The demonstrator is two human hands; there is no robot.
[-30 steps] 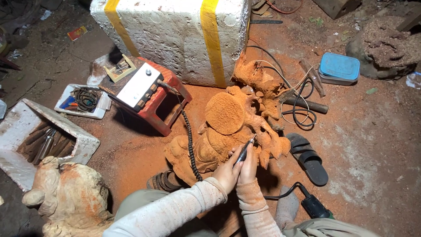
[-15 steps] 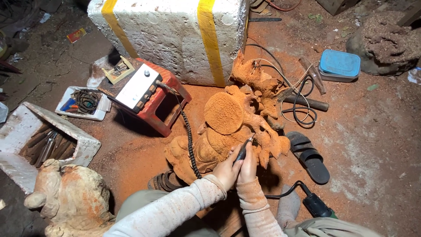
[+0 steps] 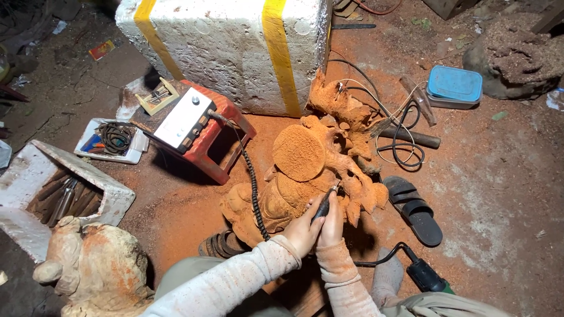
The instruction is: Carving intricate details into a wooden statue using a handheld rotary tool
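Both hands, left and right, grip a rotary carving handpiece against the wood carving; a slip could gouge detail.

dirt floor (orange dust) | wood carving | sandal | blue tin

both hands are packed close against the orange wood carving. on the left, a curly black cord and a red stool block the way. on the right, a black sandal lies close. past the sandal the dirt floor is open. the big white foam box closes the far side.
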